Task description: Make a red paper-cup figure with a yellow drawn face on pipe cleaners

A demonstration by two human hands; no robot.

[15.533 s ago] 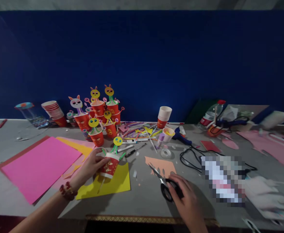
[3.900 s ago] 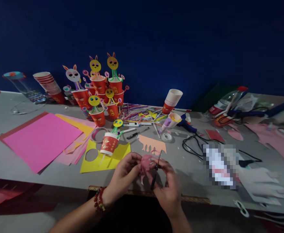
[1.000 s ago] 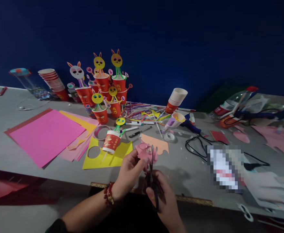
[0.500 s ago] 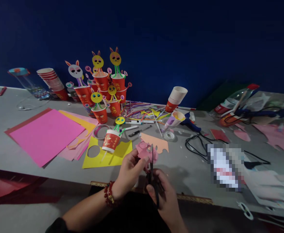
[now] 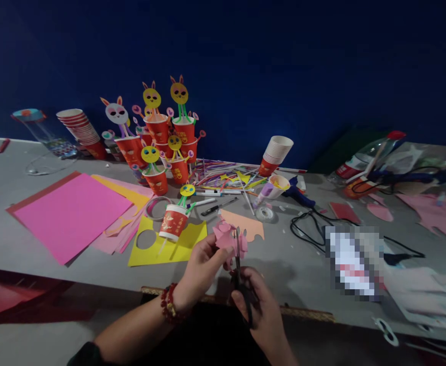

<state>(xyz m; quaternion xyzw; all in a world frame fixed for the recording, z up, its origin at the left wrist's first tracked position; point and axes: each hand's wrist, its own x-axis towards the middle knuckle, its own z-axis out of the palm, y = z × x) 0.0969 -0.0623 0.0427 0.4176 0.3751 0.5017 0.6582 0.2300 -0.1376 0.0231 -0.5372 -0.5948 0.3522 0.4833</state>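
Note:
Between the thumb and fingers of my left hand [image 5: 205, 269] is a scrap of pink paper [image 5: 225, 235] with cut, curved edges. My right hand [image 5: 259, 302] grips black-handled scissors [image 5: 247, 302], their blades pointing up and lying against the paper. How far apart the blades are is hard to make out. Just beyond the pink piece lies a peach paper sheet [image 5: 251, 227] with scalloped cut-outs. Left of my hands, a red paper cup [image 5: 174, 222] with a yellow smiling face on green stems rests tilted over a yellow sheet [image 5: 192, 246] that has a round hole.
Red cups with rabbit faces [image 5: 156, 182] stand stacked at the back left. Pink sheets [image 5: 73, 213] lie at left. Behind are pipe cleaners [image 5: 215, 170], pens and a cup stack [image 5: 276, 155]. A blue glue gun [image 5: 301, 194] with black cord [image 5: 297, 231] and a plastic bottle [image 5: 363, 157] are at right.
The scissors and the pink paper have shifted very slightly in my hands. Both hands keep their hold, and the whole view has moved a little.

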